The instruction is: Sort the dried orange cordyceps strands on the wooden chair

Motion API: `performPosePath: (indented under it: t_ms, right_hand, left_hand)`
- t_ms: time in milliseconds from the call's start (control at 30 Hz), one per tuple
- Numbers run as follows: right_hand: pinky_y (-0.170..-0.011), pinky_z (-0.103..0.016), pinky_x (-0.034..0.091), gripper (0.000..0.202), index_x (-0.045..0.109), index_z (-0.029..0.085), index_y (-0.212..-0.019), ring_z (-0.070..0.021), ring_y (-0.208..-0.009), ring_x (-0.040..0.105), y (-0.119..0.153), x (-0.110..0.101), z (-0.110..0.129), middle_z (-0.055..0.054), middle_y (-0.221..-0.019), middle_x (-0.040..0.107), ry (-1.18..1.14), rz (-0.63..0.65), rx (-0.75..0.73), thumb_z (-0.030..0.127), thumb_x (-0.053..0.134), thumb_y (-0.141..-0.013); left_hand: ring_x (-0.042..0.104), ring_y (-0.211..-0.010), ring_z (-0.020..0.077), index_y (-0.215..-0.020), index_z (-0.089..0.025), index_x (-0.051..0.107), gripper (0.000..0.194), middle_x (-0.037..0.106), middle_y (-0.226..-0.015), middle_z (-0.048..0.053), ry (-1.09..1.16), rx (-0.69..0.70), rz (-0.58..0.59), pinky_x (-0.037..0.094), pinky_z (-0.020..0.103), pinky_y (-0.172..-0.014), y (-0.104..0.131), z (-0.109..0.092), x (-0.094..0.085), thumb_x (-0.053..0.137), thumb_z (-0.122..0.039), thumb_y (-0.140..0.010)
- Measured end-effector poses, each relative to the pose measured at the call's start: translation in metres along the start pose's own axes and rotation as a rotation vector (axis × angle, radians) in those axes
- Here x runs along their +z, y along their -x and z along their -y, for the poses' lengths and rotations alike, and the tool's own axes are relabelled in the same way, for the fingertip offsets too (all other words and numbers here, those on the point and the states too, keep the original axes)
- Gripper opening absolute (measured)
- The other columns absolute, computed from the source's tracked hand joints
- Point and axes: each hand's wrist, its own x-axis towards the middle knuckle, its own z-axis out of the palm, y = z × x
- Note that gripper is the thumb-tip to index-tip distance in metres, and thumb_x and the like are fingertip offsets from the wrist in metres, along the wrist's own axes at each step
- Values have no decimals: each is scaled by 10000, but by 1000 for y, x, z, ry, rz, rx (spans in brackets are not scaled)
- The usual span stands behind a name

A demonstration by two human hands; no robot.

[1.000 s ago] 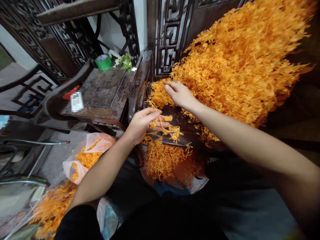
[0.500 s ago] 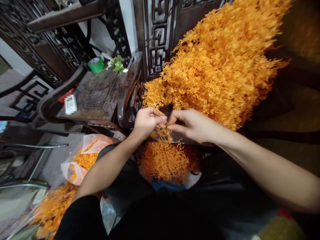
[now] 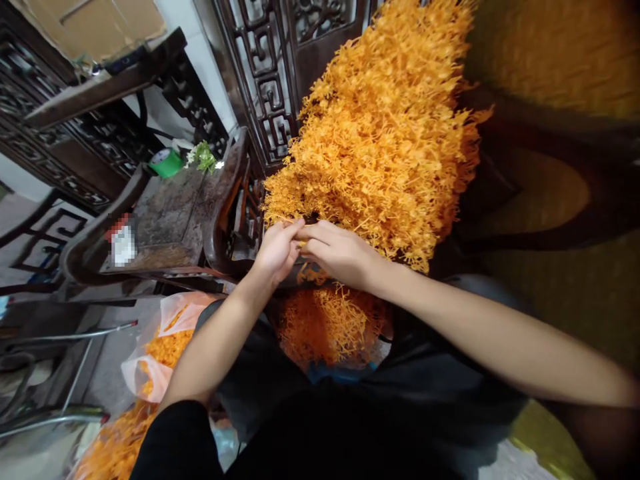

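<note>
My left hand (image 3: 278, 252) and my right hand (image 3: 336, 252) meet in front of me, fingers closed around an orange strand piece (image 3: 302, 245) that is mostly hidden between them. A few orange strands (image 3: 314, 273) hang just below the fingers. Behind the hands rises a large heap of orange, thread-like pieces (image 3: 380, 147) on the dark wooden seat. Between my legs, under the hands, a clear bag (image 3: 330, 327) holds more orange strands.
At the left, a carved wooden chair (image 3: 170, 213) bears green tape (image 3: 167, 163), a sprig with white flowers (image 3: 204, 157) and a blurred white packet (image 3: 123, 244). A pinkish plastic bag (image 3: 150, 377) with orange pieces lies on the floor, beside another orange pile (image 3: 115, 443).
The view has shifted, so the heap and chair sit further left. My hands have come closer together, with the right fingers now pressed against the left ones.
</note>
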Motion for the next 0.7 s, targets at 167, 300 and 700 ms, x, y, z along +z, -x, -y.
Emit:
performPosePath:
  t_ms: [167, 300, 700]
  right_hand:
    - [-810, -371, 544, 400, 651, 204, -754, -204, -843, 580, -6, 11, 30, -81, -828, 673, 150, -90, -207, 148, 383, -1045]
    - [-675, -327, 493, 264, 663, 213, -766, -176, -744, 546, -1, 16, 78, -35, -805, 669, -22, -109, -607, 208, 550, -1005]
    - [-904, -434, 495, 417, 688, 207, -1212, -251, -985, 609, -17, -21, 18, -107, -1041, 639, -326, -163, 446, 521, 476, -1038]
  left_hand:
    - [694, -641, 96, -770, -113, 563, 170, 687, -693, 29, -12, 47, -45, 541, 183, -648, -7, -3, -1, 634, -26, -899]
    - [780, -884, 177, -839, -157, 513, 161, 772, -876, 91, 34, 213, -99, 605, 309, -849, -16, -25, -16, 577, -103, -976]
    - [556, -531, 60, -864, -200, 475, 212, 681, -736, -17, 20, 333, -35, 455, 192, -582, 12, -36, -24, 670, -212, -947]
